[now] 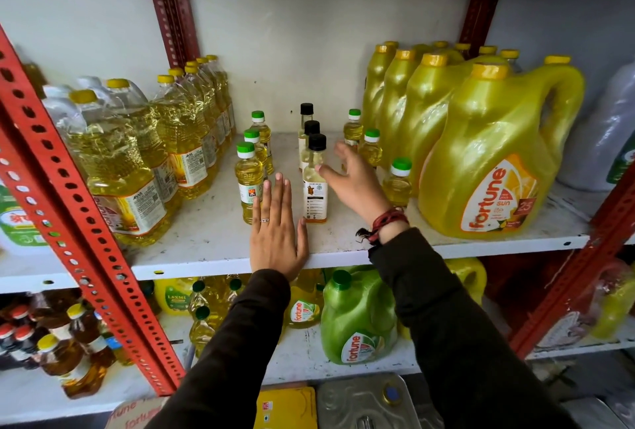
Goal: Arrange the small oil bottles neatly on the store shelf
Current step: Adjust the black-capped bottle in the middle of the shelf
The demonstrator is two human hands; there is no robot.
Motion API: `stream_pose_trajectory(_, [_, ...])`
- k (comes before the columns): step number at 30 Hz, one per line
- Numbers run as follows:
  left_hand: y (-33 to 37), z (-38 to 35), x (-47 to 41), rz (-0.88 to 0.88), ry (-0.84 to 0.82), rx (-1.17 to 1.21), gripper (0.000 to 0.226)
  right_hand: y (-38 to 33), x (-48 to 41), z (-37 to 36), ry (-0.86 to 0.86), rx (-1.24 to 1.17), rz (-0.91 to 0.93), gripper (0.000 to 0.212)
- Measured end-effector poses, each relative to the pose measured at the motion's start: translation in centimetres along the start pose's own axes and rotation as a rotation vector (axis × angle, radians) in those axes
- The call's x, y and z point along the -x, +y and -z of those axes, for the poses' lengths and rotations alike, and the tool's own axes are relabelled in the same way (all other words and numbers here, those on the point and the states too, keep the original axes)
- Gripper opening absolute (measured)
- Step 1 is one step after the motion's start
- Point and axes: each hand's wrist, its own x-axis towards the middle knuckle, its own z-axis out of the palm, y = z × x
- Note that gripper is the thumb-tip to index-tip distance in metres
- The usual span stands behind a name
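Both hands' fingers spread, gripping nothing: front black-capped bottle stands between left hand and right hand.

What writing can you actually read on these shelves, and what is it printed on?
"fortune", "sun lite", "25": big yellow jug.
"fortune": green jug below.
"LAXMI": yellow container on the lower shelf.
"Fortune": carton at the bottom edge.
Labels on the small oil bottles: too small to read.

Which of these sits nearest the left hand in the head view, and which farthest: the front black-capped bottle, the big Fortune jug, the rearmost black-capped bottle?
From the left hand:
1. Front black-capped bottle, just right of it.
2. Rearmost black-capped bottle, behind, deep on the shelf.
3. Big Fortune jug, far right.
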Motion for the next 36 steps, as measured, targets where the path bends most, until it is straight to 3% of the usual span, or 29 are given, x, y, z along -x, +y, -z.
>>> stream_pose_trajectory(8, [0.0, -0.2, -0.1, -0.006, -0.005, -0.023, 0.072, 2.1, -2.4, -2.1, 0.026, -0.157, -0.025, 0.031])
stream_pose_trajectory(15, [-0.1, -0.2, -0.1, -0.007, -0.001, -0.007, 0.071, 2.6, -2.8, -2.4, 0.162, -0.150, -0.025, 0.035])
stream_pose_trajectory(21, [-0.1, -0.2, 0.0, -0.006, -0.011, -0.008, 0.072, 2.4, -2.9, -2.9, 0.271, 0.016, 0.011, 0.044])
stream_pose_trajectory(25, [-0.1, -0.2, -0.1, -0.008, -0.015, -0.005, 0.072, 2.3, -2.9, -2.6, 0.207, -0.025, -0.019, 0.049])
stream_pose_trajectory(28, [-0.1, -0.2, -0.1, -0.012, -0.017, -0.007, 0.072, 2.2, -2.9, -2.3, 0.136, -0.043, -0.024, 0.037])
stream_pose_trajectory(36, [0.0, 0.0, -0.1, -0.008, -0.006, 0.003, 0.070, 1.8, -2.7, -2.5, 0.159, 0.064, 0.054, 0.025])
